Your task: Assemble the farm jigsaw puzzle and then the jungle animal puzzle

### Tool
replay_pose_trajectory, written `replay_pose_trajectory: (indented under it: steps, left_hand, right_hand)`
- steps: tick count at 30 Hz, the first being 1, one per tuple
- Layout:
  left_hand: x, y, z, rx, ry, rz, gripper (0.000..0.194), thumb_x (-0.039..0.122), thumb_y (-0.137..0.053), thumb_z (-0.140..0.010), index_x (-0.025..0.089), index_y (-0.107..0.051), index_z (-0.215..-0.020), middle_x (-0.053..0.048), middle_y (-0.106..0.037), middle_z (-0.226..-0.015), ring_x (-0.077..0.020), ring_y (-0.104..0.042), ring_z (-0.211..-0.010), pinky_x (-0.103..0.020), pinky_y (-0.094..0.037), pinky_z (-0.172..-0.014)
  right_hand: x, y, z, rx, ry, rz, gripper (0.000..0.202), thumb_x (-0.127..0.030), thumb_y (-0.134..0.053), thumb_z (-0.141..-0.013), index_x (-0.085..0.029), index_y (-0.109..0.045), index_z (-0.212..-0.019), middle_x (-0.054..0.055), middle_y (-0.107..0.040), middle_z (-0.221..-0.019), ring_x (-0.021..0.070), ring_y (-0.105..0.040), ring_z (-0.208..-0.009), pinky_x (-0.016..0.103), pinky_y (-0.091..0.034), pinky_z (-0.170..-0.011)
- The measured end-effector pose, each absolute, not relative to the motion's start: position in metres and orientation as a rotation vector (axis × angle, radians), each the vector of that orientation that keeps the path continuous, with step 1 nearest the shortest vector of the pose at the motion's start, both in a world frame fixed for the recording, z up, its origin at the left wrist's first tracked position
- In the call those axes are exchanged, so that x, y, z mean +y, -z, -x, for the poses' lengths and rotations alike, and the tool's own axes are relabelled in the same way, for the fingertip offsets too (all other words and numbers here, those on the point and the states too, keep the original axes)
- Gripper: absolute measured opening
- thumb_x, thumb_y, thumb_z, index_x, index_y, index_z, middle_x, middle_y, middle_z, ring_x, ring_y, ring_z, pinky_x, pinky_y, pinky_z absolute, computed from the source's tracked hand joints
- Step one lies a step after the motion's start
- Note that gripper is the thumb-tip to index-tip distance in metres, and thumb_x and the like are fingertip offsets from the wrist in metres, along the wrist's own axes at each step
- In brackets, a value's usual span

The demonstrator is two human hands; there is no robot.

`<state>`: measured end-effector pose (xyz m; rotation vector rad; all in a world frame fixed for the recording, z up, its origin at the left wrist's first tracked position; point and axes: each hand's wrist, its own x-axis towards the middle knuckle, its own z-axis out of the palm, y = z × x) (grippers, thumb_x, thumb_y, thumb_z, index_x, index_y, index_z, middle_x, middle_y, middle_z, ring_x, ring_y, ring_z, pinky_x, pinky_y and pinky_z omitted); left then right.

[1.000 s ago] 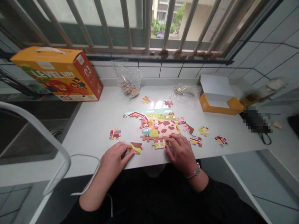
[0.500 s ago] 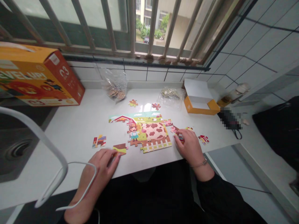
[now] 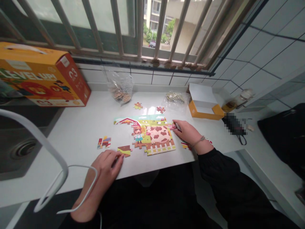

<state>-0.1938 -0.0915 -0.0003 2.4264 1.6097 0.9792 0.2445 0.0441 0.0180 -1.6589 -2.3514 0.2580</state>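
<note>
A partly joined farm puzzle (image 3: 158, 134) with a cow, a farmer and a white fence lies flat on the white counter. At its right edge, my right hand (image 3: 187, 131) has its fingers closed on a small pink puzzle piece (image 3: 172, 126). My left hand (image 3: 108, 163) rests on the counter at the lower left, its fingertips touching a brown and green piece (image 3: 124, 150). Other pieces lie around: a red and purple one (image 3: 104, 142) at left, a green one (image 3: 138, 105) and a red one (image 3: 160, 109) behind, and one (image 3: 186, 145) by my right wrist.
An orange box (image 3: 43, 76) stands at the back left beside a sink (image 3: 16, 152). Behind the puzzle lie two plastic bags (image 3: 121, 93) and an open yellow box (image 3: 206, 111). A bottle (image 3: 238, 101) is at the right. A white cable (image 3: 45, 136) crosses the left foreground.
My right hand has moved back and left from the pieces at the right to the pink piece beside the puzzle. My left hand has stayed nearly in place. The view has shifted slightly.
</note>
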Motion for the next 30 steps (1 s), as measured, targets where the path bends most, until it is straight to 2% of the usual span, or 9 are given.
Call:
replay_pose_trajectory:
  steps: [6, 10, 14, 17, 19, 24, 27, 30]
  left_hand:
    - [-0.093, -0.003, 0.192, 1.633, -0.977, -2.36, 0.019, 0.035, -0.062, -0.11, 0.022, -0.074, -0.102, -0.006, -0.077, -0.098, -0.0241, -0.073, -0.092, -0.039, -0.057, -0.087]
    - [-0.094, -0.002, 0.192, 1.646, -0.97, -2.354, 0.02, 0.034, -0.06, -0.111, 0.022, -0.074, -0.102, -0.006, -0.077, -0.098, -0.0239, -0.072, -0.091, -0.039, -0.057, -0.088]
    - [-0.093, -0.001, 0.193, 1.654, -0.959, -2.359, 0.02, 0.034, -0.06, -0.111, 0.023, -0.074, -0.101, -0.006, -0.077, -0.098, -0.0249, -0.072, -0.093, -0.039, -0.056, -0.089]
    - [-0.093, 0.001, 0.194, 1.638, -0.951, -2.372, 0.018, 0.033, -0.061, -0.111, 0.023, -0.074, -0.103, -0.006, -0.077, -0.099, -0.025, -0.072, -0.094, -0.039, -0.056, -0.09]
    - [-0.093, 0.002, 0.194, 1.636, -0.96, -2.378, 0.017, 0.032, -0.062, -0.111, 0.022, -0.074, -0.104, -0.006, -0.077, -0.1, -0.0246, -0.072, -0.094, -0.039, -0.056, -0.09]
    - [-0.094, 0.004, 0.194, 1.667, -0.974, -2.368, 0.017, 0.032, -0.062, -0.11, 0.022, -0.074, -0.103, -0.006, -0.077, -0.099, -0.0246, -0.072, -0.094, -0.039, -0.056, -0.089]
    - [-0.094, 0.002, 0.194, 1.661, -0.959, -2.365, 0.016, 0.032, -0.063, -0.109, 0.022, -0.074, -0.103, -0.007, -0.077, -0.099, -0.0252, -0.072, -0.093, -0.039, -0.056, -0.088]
    - [-0.094, -0.001, 0.193, 1.643, -0.95, -2.373, 0.017, 0.032, -0.062, -0.109, 0.022, -0.073, -0.102, -0.007, -0.076, -0.099, -0.0253, -0.072, -0.092, -0.039, -0.056, -0.087]
  right_hand:
    - [0.054, -0.03, -0.248, -2.417, -0.196, 1.687, 0.046, -0.036, -0.082, -0.099, -0.016, -0.073, -0.14, 0.015, -0.081, -0.124, 0.0319, -0.075, -0.115, 0.044, -0.059, -0.103]
    - [0.046, -0.03, -0.25, -2.441, -0.109, 1.694, 0.041, -0.042, -0.077, -0.103, -0.016, -0.074, -0.135, 0.015, -0.08, -0.115, 0.0311, -0.073, -0.109, 0.043, -0.058, -0.099]
    - [0.04, -0.029, -0.25, -2.356, -0.151, 1.65, 0.038, -0.039, -0.076, -0.103, -0.018, -0.074, -0.135, 0.014, -0.076, -0.121, 0.0283, -0.074, -0.108, 0.04, -0.058, -0.098]
    - [0.037, -0.033, -0.25, -2.261, -0.222, 1.64, 0.028, -0.043, -0.069, -0.107, -0.019, -0.08, -0.12, 0.012, -0.076, -0.113, 0.026, -0.074, -0.099, 0.038, -0.059, -0.092]
    - [0.034, -0.037, -0.249, -2.188, -0.29, 1.643, 0.032, -0.046, -0.063, -0.11, -0.02, -0.081, -0.109, 0.01, -0.077, -0.103, 0.0251, -0.074, -0.092, 0.038, -0.058, -0.087]
    - [0.018, -0.044, -0.229, -2.105, -0.663, 1.596, 0.034, -0.048, -0.064, -0.109, -0.022, -0.081, -0.123, 0.003, -0.08, -0.086, 0.0209, -0.071, -0.072, 0.032, -0.055, -0.069]
    - [0.012, -0.044, -0.212, -2.258, -0.761, 1.469, 0.025, -0.039, -0.066, -0.107, -0.025, -0.083, -0.12, 0.004, -0.085, -0.099, 0.0207, -0.076, -0.083, 0.032, -0.058, -0.076]
    - [0.013, -0.044, -0.211, -2.347, -0.589, 1.445, 0.023, -0.029, -0.065, -0.107, -0.024, -0.083, -0.119, 0.008, -0.084, -0.115, 0.0222, -0.078, -0.098, 0.036, -0.06, -0.091]
